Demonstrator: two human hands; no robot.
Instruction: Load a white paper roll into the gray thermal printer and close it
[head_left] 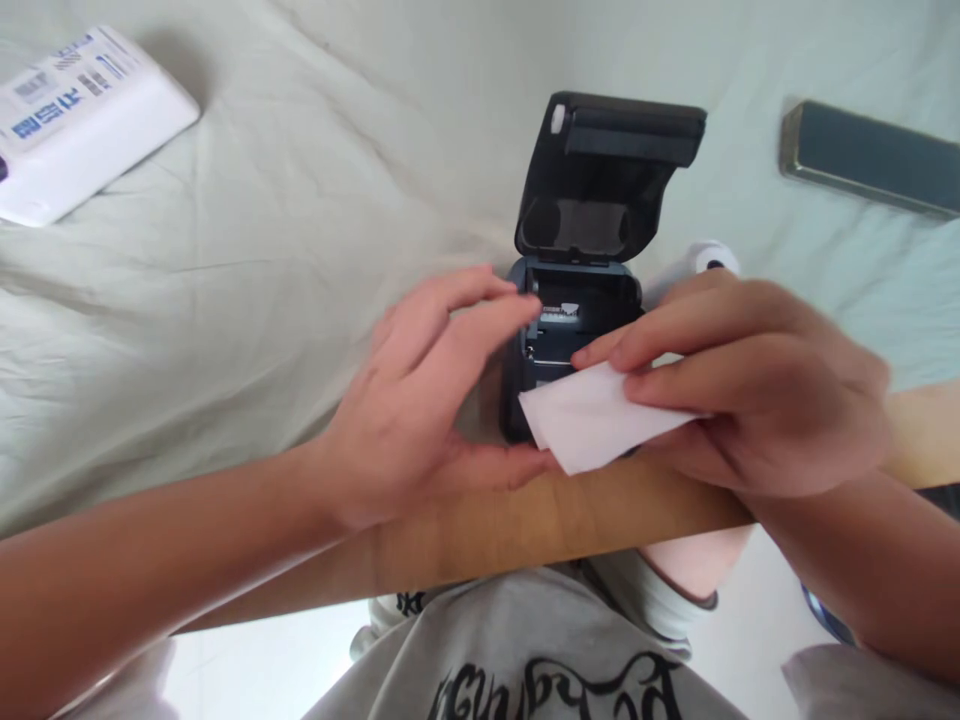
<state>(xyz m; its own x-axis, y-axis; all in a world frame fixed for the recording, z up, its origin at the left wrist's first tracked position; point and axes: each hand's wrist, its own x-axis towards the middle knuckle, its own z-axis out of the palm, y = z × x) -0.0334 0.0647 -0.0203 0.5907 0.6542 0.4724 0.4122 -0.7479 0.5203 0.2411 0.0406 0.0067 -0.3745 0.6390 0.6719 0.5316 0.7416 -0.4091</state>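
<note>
A small dark device that looks like a label printer (577, 345) lies in front of me with its black lid (600, 180) raised. Inside it a compartment and a small printed label show. My right hand (750, 385) pinches a folded white paper or wipe (607, 415) over the near right part of the device, hiding that part. My left hand (420, 400) is at the device's left side, thumb and fingers apart. Its fingertips reach over the left rim, and the thumb tip lies close to the white piece's corner; whether they touch, I cannot tell.
At the upper left lies a white package (105, 120) with blue print. A dark oblong case (870, 155) lies at the upper right. A white roll (712, 257) is partly hidden behind my right hand. Wrinkled pale cloth (300, 250) covers the table; its wooden edge (480, 540) runs nearest me.
</note>
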